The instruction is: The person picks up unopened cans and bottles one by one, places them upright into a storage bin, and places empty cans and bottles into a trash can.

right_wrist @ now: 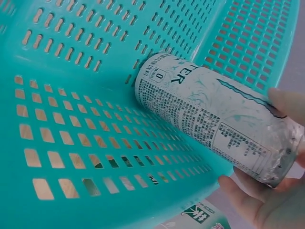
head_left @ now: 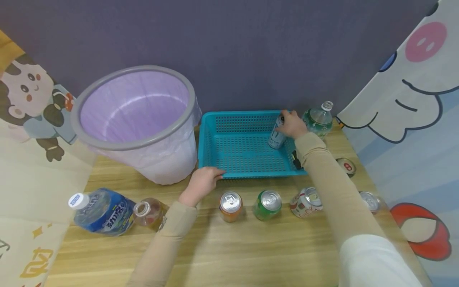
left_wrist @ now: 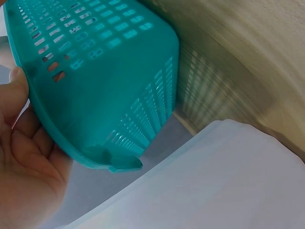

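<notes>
A teal plastic basket (head_left: 247, 175) with perforated walls stands against the back panel. My left hand (head_left: 203, 182) grips its front rim near the left corner; in the left wrist view, the thumb of that hand (left_wrist: 28, 157) lies over the rim. Inside the basket at the right, my right hand (head_left: 292, 124) holds a tall white drink can (head_left: 277, 137) by its top end. The right wrist view shows the can (right_wrist: 209, 114) tilted, its base at the basket's wall and floor, with fingers and thumb around the other end.
A lined bin (head_left: 134, 145) stands left of the basket. In front are a blue-labelled bottle (head_left: 107, 211), a small bottle (head_left: 150, 213), an orange can (head_left: 230, 206), a green can (head_left: 267, 204) and a white-red can (head_left: 306, 202). A green-labelled bottle (head_left: 318, 119) stands right.
</notes>
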`<state>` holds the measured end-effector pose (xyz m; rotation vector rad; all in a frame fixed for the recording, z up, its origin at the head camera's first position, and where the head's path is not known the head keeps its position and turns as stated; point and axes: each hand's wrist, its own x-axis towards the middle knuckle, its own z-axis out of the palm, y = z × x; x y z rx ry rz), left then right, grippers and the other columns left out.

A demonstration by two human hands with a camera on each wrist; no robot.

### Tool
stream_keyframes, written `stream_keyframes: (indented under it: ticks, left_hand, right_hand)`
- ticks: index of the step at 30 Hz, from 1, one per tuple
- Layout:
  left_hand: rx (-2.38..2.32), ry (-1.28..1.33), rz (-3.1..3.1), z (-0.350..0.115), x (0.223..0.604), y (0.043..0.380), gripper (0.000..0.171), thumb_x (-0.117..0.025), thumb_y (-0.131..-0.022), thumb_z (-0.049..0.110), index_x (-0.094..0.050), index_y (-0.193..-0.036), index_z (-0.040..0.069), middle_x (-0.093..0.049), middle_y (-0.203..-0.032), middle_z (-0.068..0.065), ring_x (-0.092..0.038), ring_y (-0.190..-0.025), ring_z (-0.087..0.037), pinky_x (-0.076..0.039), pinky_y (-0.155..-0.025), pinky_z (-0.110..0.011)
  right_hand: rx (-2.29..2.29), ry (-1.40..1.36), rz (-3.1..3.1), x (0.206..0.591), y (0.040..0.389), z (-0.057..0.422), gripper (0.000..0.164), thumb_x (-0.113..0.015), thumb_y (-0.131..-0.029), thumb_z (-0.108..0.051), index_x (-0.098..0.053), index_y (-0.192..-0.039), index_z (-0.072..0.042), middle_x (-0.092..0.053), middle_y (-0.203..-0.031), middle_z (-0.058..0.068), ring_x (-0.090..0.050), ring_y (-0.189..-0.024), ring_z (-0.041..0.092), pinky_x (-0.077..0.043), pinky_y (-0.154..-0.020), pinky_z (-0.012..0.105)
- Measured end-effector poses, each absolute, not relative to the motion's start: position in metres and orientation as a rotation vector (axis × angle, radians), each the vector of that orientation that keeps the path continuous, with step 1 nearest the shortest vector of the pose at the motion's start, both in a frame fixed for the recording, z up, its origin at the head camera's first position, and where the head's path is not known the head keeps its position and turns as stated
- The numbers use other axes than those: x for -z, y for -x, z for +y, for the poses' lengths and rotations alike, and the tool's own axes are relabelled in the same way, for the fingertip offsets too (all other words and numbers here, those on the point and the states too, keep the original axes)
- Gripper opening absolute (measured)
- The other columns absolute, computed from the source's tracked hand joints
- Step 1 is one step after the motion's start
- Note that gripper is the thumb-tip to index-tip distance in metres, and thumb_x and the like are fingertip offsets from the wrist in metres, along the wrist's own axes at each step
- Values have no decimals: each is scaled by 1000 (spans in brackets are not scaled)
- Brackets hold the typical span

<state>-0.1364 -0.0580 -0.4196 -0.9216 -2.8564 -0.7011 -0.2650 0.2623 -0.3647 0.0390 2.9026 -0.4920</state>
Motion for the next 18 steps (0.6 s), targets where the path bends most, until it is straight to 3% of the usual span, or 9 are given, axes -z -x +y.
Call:
stream_keyframes:
  ticks: [18]
  left_hand:
    - [697, 913, -2862, -58, 418, 136, 18, -69, -85, 7, -74, -103, 7, -73, -99, -9, -70, -91, -24, -57, -78, -37]
  right_hand:
    - [459, 41, 2944, 343, 261, 266, 67, -58, -91, -28, -31, -145, 0, -35, -141, 30, -41, -124, 45, -39, -98, 60]
